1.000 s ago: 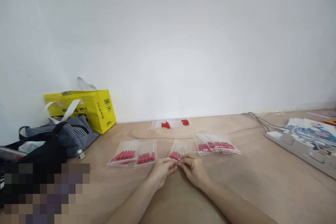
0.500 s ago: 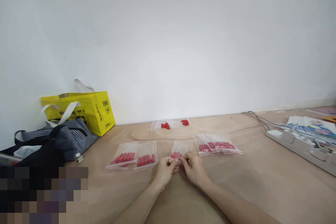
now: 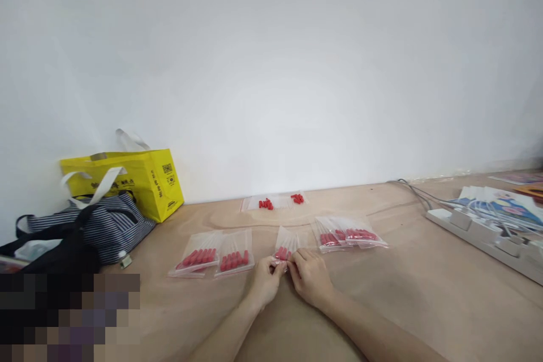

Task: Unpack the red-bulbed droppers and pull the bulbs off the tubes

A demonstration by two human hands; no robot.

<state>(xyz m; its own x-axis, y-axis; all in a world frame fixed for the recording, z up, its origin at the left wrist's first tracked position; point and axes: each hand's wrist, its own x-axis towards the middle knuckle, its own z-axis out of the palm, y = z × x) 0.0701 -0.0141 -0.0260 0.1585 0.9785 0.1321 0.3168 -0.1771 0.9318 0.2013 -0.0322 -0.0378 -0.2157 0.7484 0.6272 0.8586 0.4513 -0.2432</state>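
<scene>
A clear zip bag (image 3: 289,236) with several red-handled, thin-shafted pieces inside lies in front of me at the middle of the table. My left hand (image 3: 266,281) pinches the near left part of its mouth between thumb and fingers. On the right part of that same edge, my right hand (image 3: 310,276) has its fingers closed and covers the bag's right corner. Left of my hands lie filled zip bags, one (image 3: 235,257) closest and an overlapping pair (image 3: 197,257) beyond it. More filled bags (image 3: 350,233) overlap to the right.
Against the wall, small red pieces (image 3: 266,204) and a second red cluster (image 3: 297,198) lie on clear bags. A yellow bag (image 3: 163,186) and a striped bag (image 3: 116,226) stand at left. On the right are a white power strip (image 3: 470,232) with cables and printed sheets (image 3: 507,203).
My right hand has turned flatter and shifted slightly along the bag's near edge, its fingers now lying over the right corner. My left hand keeps its pinch. The whole view has shifted slightly.
</scene>
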